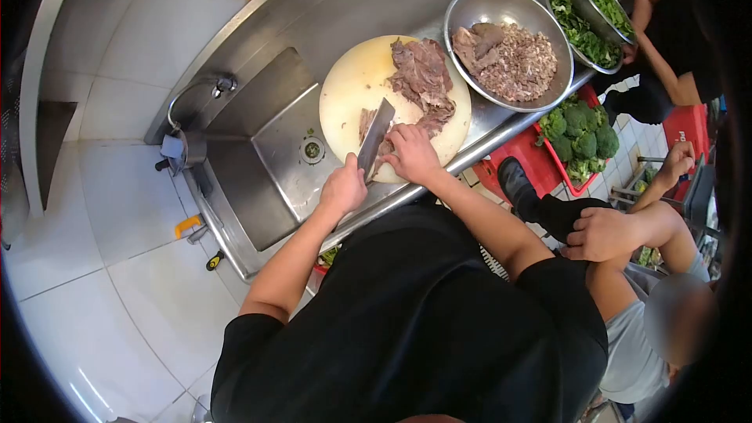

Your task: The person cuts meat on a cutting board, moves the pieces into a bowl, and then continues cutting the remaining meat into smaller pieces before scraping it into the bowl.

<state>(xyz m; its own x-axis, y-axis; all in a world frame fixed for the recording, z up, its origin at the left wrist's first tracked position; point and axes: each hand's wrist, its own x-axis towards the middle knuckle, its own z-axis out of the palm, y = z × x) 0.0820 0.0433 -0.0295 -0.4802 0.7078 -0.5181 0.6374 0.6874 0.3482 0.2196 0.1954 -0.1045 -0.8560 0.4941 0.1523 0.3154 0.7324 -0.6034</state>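
Observation:
My left hand (344, 186) is wrapped round the handle of a cleaver (377, 133), its blade angled up and away over a round cutting board (341, 94). My right hand (413, 154) rests with curled fingers on a piece of cooked meat (384, 158), just right of the blade. A larger dark slab of meat (421, 70) lies on the far right part of the board. Thin cut strips of meat (366, 121) sit on the blade's left side. The fingertips of my right hand are partly hidden.
The board lies across a steel sink (274, 180) with a tap (223, 84). A steel bowl (509, 1) holds chopped meat (517, 63). Bowls of leafy greens (576, 27) stand beyond it. Broccoli (580, 129) fills a red crate. A seated person (627, 239) and another person's arm (666, 70) are at right.

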